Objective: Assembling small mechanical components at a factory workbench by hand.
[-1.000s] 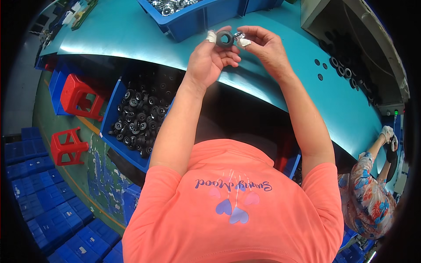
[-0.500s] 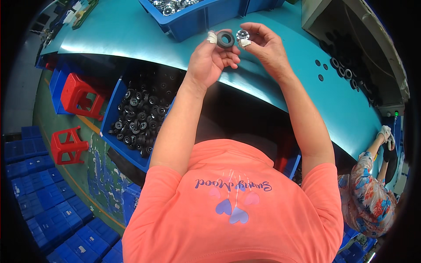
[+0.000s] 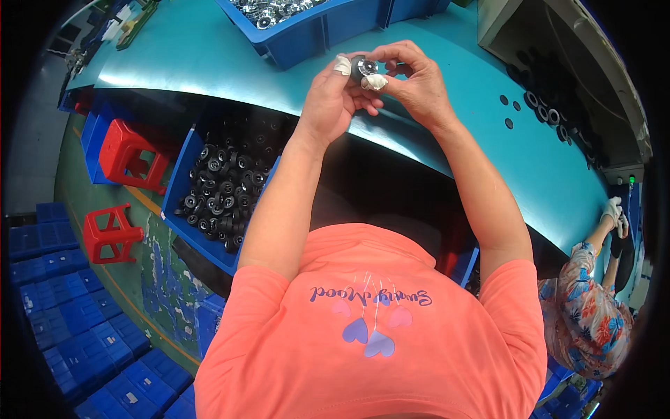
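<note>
Holding a small round part (image 3: 363, 68) up above the teal table (image 3: 209, 56), we have both hands closed on it: our left hand (image 3: 333, 98) pinches it from below with a taped thumb and fingertip, and our right hand (image 3: 412, 77) curls over it from the far side, a taped fingertip pressed to its rim. We judge this the fitting or checking step, the dark ring and its shiny centre being worked together between the fingers. Next, it seems, comes a steady squeeze or twist without letting the piece slip. Its flat shiny face points roughly toward us, so its short axis runs toward our head; being round, it shows no clear long axis. A blue bin of silvery pieces (image 3: 293, 21) stands just beyond our hands, and a blue bin of black rings (image 3: 216, 188) sits below the table edge.
</note>
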`<state>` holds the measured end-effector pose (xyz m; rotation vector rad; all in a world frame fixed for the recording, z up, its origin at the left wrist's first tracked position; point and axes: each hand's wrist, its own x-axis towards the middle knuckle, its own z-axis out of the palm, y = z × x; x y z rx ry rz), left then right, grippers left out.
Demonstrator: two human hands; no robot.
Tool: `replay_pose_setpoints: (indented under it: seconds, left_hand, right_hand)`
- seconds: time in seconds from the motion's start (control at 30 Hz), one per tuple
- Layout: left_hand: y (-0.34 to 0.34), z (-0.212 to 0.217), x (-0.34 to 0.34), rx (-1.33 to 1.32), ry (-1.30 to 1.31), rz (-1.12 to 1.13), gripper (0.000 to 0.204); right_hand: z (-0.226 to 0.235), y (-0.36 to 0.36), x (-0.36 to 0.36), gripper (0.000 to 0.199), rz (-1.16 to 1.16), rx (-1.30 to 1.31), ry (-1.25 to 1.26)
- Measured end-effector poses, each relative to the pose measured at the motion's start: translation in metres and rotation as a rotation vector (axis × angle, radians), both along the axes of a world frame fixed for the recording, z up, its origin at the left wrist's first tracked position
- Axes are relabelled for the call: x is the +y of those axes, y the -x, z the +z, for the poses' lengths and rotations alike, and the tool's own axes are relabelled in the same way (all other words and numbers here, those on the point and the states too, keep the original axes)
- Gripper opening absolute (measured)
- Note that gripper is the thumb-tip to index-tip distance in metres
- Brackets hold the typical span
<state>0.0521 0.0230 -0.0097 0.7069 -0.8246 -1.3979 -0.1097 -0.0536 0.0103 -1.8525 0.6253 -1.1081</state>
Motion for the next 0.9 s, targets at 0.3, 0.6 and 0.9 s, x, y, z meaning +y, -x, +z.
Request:
replay_pose_setpoints:
  seconds: [0.3,0.6,0.9]
  left_hand:
    - [0.014,0.002,0.002,-0.115,0.046,0.099,0.036]
    - [0.019,0.000,0.008,-0.207,0.079,0.222,0.024]
    - [0.035,0.005,0.005,-0.481,0.131,0.476,0.017]
  right_hand:
    - [0.004,0.000,0.010,0.033,-0.018,0.078,-0.009]
    - [0.005,0.010,0.002,0.035,0.256,0.063,-0.535]
    - [-0.006,0.005,0.006,0.026,0.156,-0.037,-0.352]
